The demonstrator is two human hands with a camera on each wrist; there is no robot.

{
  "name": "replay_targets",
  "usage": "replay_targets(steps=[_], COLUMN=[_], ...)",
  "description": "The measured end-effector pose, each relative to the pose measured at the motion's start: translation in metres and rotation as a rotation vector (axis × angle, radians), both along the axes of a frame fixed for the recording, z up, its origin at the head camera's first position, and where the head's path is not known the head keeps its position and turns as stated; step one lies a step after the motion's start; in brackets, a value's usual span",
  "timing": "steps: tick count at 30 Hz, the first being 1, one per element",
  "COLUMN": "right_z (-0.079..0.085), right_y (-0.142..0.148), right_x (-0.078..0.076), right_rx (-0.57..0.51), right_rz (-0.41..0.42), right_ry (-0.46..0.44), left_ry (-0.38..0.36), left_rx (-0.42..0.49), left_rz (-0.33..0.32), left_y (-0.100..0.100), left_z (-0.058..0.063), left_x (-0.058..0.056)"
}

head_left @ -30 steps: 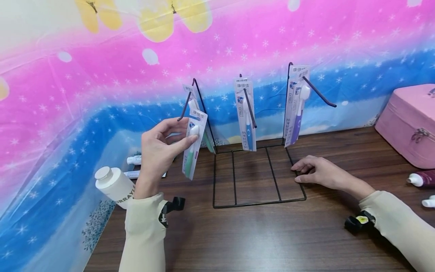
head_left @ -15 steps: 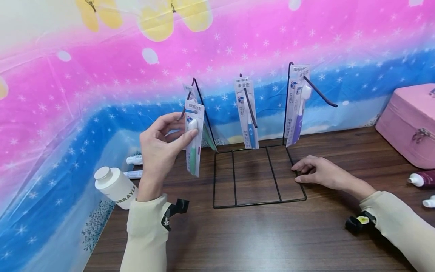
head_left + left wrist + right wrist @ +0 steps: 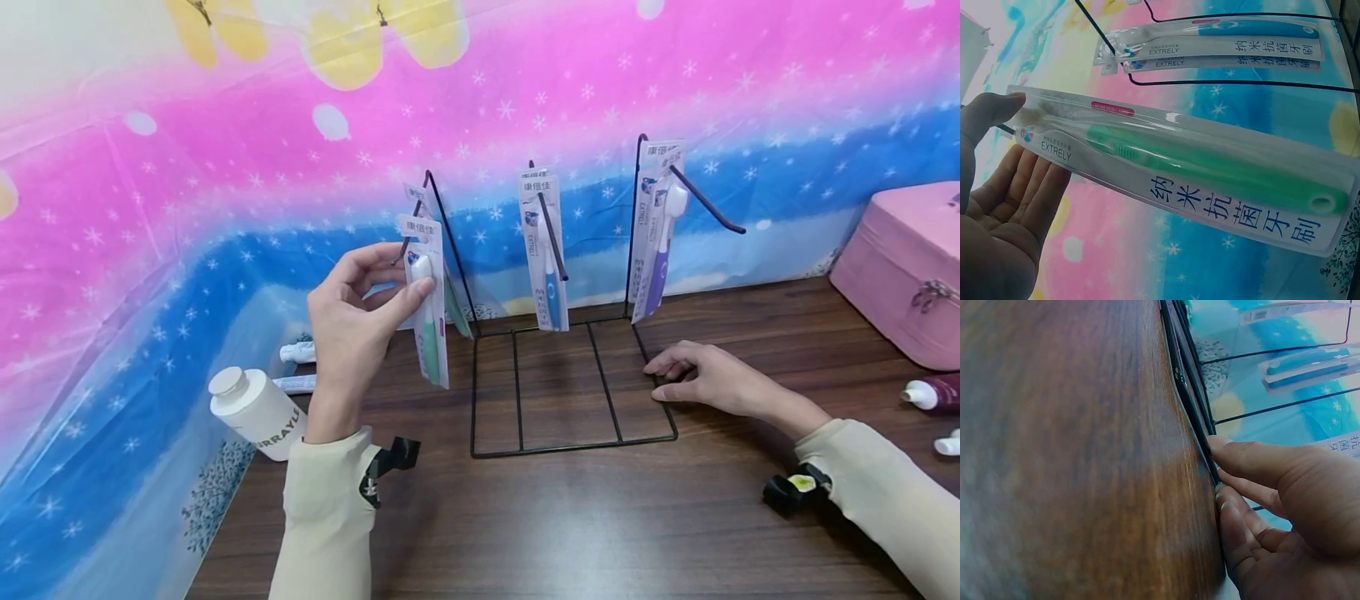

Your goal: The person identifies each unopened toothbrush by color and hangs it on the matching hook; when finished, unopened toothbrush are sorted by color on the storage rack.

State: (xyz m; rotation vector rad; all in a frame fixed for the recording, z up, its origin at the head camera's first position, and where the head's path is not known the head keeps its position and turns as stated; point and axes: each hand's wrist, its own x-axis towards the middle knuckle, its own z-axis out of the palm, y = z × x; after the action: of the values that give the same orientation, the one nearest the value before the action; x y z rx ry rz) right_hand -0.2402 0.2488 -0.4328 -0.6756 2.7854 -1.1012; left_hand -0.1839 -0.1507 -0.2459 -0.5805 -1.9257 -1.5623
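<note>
My left hand (image 3: 352,321) pinches a packaged green toothbrush (image 3: 431,342) near its top, between thumb and fingers. In the head view the card's top overlaps the left hook (image 3: 406,243) of a black wire display rack (image 3: 570,449). Behind it hangs another green toothbrush pack (image 3: 457,310), mostly hidden. The left wrist view shows the held pack (image 3: 1210,169) slanting across, its brush head by the thumb. My right hand (image 3: 708,382) holds the right side bar of the rack's base between thumb and fingers, low at the tabletop.
Blue toothbrush packs (image 3: 552,292) hang on the middle hook and purple ones (image 3: 660,271) on the right hook. A white bottle (image 3: 255,408) and tubes (image 3: 297,353) stand or lie at left. A pink case (image 3: 900,275) and a dark red tube (image 3: 933,394) are at right.
The held toothbrush pack has risen slightly, its top swinging left to the hook's tip and its bottom swinging right. My right hand has stayed at the rack's base.
</note>
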Motion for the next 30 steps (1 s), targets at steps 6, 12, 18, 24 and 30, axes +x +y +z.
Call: replay_targets(steps=[6, 12, 18, 24, 30], right_z=[0.001, -0.001, -0.001, -0.002, -0.001], right_y=[0.002, 0.001, 0.002, 0.003, 0.000], right_x=[0.000, -0.001, 0.000, 0.001, 0.000], right_rx=[0.001, -0.008, -0.012, -0.004, -0.013], right_rz=[0.002, 0.006, 0.006, -0.001, 0.004], right_ry=[0.004, 0.005, 0.002, 0.009, 0.007], left_ry=[-0.015, -0.057, -0.062, -0.082, -0.078], left_rx=[0.037, 0.100, 0.132, 0.146, 0.176], left_rz=[0.018, 0.029, 0.048, 0.082, 0.081], left_y=[0.001, 0.003, 0.004, 0.006, 0.006], left_z=[0.000, -0.003, -0.007, -0.010, -0.011], left_x=[-0.006, -0.012, -0.021, -0.030, -0.039])
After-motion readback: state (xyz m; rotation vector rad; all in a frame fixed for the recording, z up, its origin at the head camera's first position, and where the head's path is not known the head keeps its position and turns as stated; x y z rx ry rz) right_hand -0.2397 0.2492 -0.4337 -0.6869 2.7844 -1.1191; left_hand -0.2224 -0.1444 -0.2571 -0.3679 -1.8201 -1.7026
